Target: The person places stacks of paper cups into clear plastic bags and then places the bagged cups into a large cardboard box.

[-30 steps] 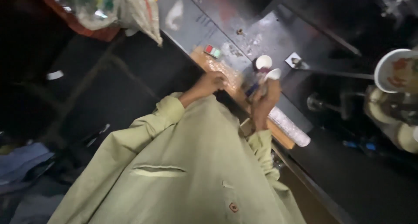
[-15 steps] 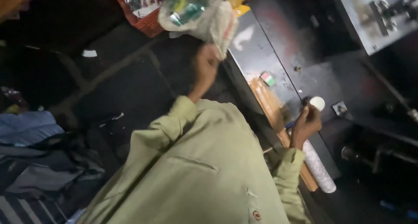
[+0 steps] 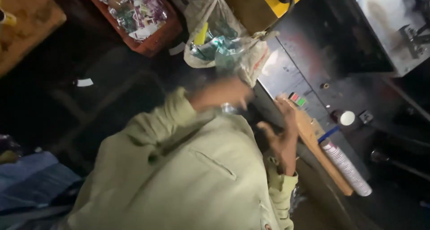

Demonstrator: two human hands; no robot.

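Observation:
My left hand point(image 3: 221, 93) is blurred in motion just below a hanging plastic bag point(image 3: 224, 46) stuffed with green and yellow scraps. A small shiny thing point(image 3: 229, 108) shows under its fingers, but I cannot tell whether the hand grips it. My right hand point(image 3: 281, 134) is held with its fingers spread and nothing in them, beside the near end of a wooden board point(image 3: 313, 136) on the dark machine top point(image 3: 313, 69). My pale green sleeves and shirt fill the lower middle of the view.
A stack of paper cups point(image 3: 347, 167) lies on its side along the board, with a blue pen point(image 3: 329, 134) and a white round cap point(image 3: 347, 118) nearby. A red crate of scraps point(image 3: 134, 15) stands at top left, and blue cloth point(image 3: 31, 181) lies at lower left.
My left hand has come down from the plastic bag toward my chest. My right hand has left the spot by the white cap and opened beside the board.

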